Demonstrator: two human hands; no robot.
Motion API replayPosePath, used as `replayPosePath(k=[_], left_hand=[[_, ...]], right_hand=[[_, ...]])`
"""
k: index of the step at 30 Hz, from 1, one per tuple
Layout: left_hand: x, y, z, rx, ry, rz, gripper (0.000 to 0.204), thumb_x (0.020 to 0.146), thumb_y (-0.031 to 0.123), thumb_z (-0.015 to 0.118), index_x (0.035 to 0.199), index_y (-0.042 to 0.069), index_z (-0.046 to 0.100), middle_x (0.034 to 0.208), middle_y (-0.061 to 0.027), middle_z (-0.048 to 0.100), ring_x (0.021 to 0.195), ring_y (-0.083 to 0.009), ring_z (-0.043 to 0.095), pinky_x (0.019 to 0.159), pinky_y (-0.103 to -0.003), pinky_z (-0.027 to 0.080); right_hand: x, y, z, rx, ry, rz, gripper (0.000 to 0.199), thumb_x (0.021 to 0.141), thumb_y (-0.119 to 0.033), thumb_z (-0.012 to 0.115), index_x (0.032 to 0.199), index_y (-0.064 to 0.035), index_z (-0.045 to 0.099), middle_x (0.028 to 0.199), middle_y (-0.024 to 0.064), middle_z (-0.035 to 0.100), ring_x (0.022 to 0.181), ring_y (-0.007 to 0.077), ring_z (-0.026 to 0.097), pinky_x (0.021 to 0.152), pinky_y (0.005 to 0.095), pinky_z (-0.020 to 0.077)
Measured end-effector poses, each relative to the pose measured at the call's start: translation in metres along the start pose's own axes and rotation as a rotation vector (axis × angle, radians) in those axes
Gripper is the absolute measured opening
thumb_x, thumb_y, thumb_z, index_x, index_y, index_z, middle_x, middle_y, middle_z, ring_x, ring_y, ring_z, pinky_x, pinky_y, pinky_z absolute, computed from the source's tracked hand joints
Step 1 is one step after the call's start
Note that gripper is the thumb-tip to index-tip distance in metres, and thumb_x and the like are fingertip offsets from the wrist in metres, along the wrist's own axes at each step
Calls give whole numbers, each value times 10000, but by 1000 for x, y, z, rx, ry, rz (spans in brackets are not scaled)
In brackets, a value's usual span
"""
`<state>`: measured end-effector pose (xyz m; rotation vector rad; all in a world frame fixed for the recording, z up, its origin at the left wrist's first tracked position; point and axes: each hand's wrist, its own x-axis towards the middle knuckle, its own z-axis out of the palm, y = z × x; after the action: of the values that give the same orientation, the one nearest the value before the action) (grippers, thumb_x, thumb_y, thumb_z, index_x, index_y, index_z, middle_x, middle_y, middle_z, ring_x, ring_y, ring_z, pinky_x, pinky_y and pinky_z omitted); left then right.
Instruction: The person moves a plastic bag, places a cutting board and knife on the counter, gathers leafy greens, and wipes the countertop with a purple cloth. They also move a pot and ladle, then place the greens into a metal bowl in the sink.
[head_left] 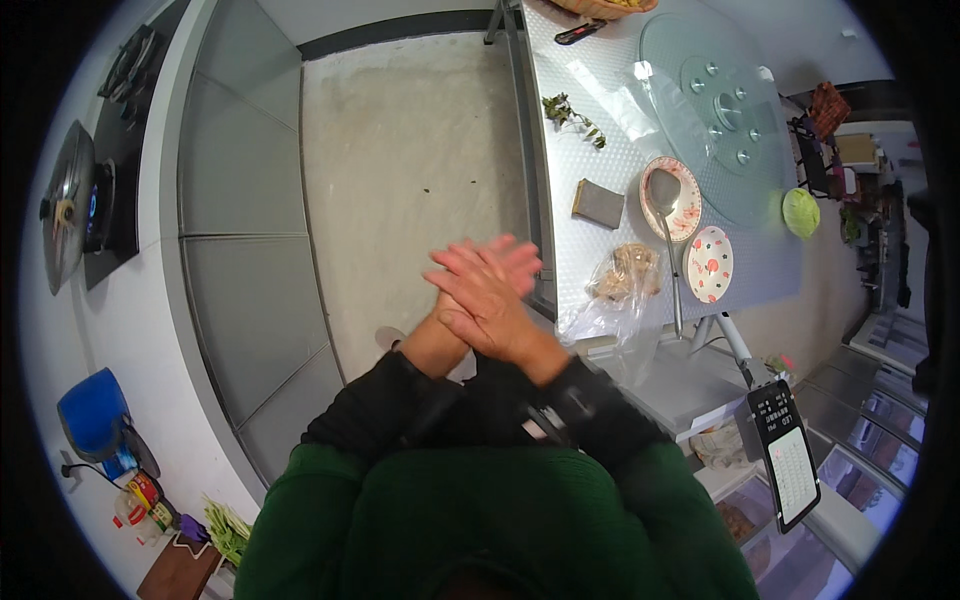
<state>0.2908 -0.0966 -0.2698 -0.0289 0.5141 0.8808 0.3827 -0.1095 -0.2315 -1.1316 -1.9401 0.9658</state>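
My right hand (492, 308) lies flat across my left hand (518, 264), palms together, above the floor in front of me. The fingers of both hands are stretched out, and the left fingertips are blurred. I see no object between them, though the palms are hidden. Close by on the right stands a table with a patterned cover (580, 255). On it are a clear plastic bag with brown lumps (628, 272), a grey block (598, 204), a bowl with red stains (684, 212) holding a metal ladle (663, 190), and a dotted dish (709, 265).
A glass turntable (690, 90) covers the table's far part, near a sprig of leaves (575, 120) and a black-handled knife (580, 33). To the left, a lidded pan (68, 215) sits on the stove (115, 230) above grey cabinets (240, 180). A lamp panel (784, 455) stands right.
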Motion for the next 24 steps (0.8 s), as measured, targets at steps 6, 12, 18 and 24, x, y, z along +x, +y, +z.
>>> replayPosePath(k=[6,12,18,24], left_hand=[[-108,95,-22,-30,-203,29,679,942,529,262,1392,21,251,1402,-201,324,1261,-350,366,1027,-479,323],[-226,147,-114,398,369,330,497,956,334,399,1337,20,342,1325,-192,428,1181,-315,469,944,-432,426],[-310,115,-159,214,672,409,412,940,296,460,1254,30,436,1216,-169,533,1066,-286,561,874,-402,473],[-334,64,-121,134,880,635,460,893,271,562,1246,10,428,1148,-148,555,1012,-253,577,864,-367,481]], right_hand=[[23,67,45,-274,-10,277,420,869,-301,530,1236,-98,500,1286,141,491,1144,276,506,944,430,386],[-65,91,57,-122,-81,686,444,816,-238,589,1188,-4,522,1117,223,578,998,339,580,851,379,457],[-61,131,48,-84,-553,698,467,795,-250,601,1195,-21,529,1067,219,601,991,331,587,844,376,464],[36,165,21,112,-637,801,442,823,-151,577,1237,-18,501,932,106,619,730,150,601,586,269,469]])
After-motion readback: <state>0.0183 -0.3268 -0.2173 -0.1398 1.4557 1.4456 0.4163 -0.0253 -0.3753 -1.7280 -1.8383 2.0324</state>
